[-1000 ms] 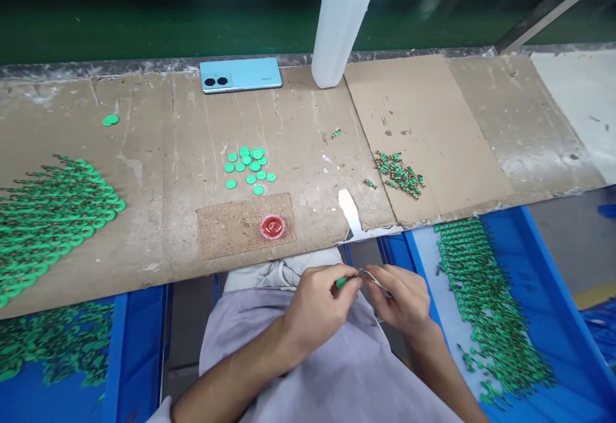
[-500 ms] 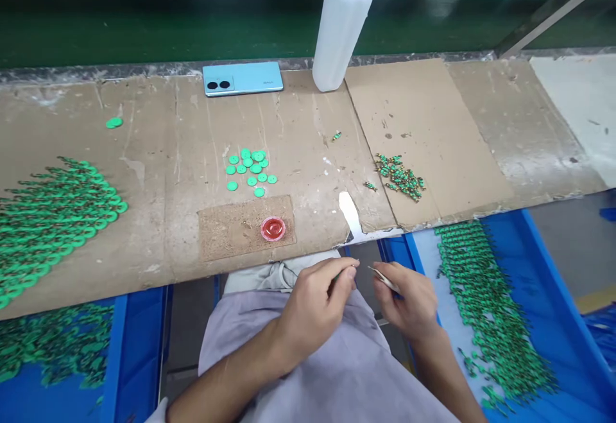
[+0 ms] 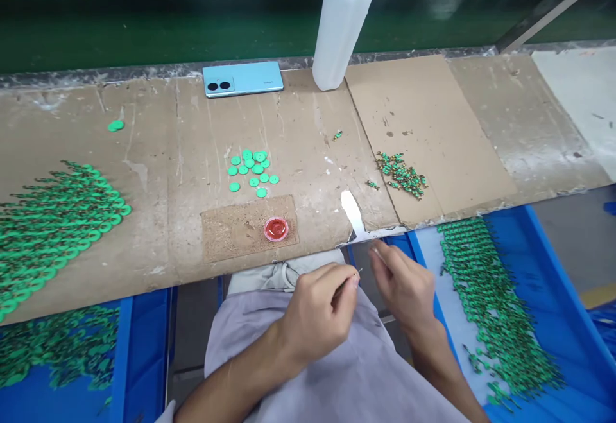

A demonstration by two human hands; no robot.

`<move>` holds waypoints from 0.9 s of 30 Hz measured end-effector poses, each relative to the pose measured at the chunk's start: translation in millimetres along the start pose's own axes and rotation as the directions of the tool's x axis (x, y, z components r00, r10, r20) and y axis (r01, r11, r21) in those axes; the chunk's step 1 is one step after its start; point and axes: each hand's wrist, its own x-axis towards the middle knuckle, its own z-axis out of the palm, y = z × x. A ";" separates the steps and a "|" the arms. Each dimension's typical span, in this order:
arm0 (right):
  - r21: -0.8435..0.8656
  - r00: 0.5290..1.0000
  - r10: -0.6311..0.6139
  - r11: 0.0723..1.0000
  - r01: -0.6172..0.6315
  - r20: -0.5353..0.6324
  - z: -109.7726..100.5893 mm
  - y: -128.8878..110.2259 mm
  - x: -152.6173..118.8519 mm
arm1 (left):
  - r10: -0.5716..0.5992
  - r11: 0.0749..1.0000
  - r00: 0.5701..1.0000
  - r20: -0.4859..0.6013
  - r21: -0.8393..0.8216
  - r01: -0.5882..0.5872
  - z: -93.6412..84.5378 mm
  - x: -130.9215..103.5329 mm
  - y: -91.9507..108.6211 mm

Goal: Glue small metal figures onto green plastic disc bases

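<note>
My left hand (image 3: 320, 310) is closed in front of the apron, thumb and forefinger pinched on a tiny thing whose end barely shows at the fingertips. Close to its right, my right hand (image 3: 404, 285) is closed too, its fingers curled; the slender, pale, pointed tool seen in it earlier is now almost wholly hidden. Both hands hover just below the table edge, apart from each other. Ahead lie loose green button-like discs (image 3: 253, 164), a small dish of red liquid (image 3: 276, 229) on a cardboard piece (image 3: 226, 233), and a heap of small green-and-gold beaded pieces (image 3: 407, 178).
Rows of green discs with dark stems (image 3: 67, 230) cover the table's left. A light-blue phone (image 3: 243, 79) and a white bottle (image 3: 339, 28) stand along the back. Blue bins (image 3: 548, 288) with green pieces sit below the edge on both sides. A white patch (image 3: 353, 214) marks the cardboard.
My right hand has lifted slightly and turned, so the pale tool has nearly gone from sight. My left hand stays pinched at almost the same place. The view has shifted a little.
</note>
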 end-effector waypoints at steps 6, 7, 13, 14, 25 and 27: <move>0.206 0.996 -0.025 0.978 0.042 -0.084 2.7 -2.0 -4.3 | -0.168 0.982 0.986 0.020 -0.086 0.169 0.9 2.3 -4.4; 0.226 0.996 -0.055 0.972 0.069 -0.068 4.0 -3.2 -5.6 | -0.181 0.978 0.983 0.028 -0.102 0.183 1.1 2.6 -4.3; 0.203 0.991 -0.133 0.971 0.131 -0.001 14.6 -3.7 -10.3 | -0.195 0.977 0.978 0.071 -0.075 0.200 -0.7 3.5 -2.4; 0.192 0.991 -0.135 0.972 0.133 -0.003 15.6 -3.5 -10.4 | -0.198 0.977 0.977 0.075 -0.067 0.203 -1.5 4.0 -2.7; 0.216 0.987 0.014 0.976 0.021 -0.159 17.7 6.9 -9.5 | -0.242 0.953 0.958 0.151 -0.150 0.264 -3.3 4.0 -3.0; 0.256 0.991 -0.014 0.966 0.049 -0.137 17.8 4.3 -13.1 | -0.245 0.954 0.959 0.141 -0.142 0.265 -1.9 4.8 -5.1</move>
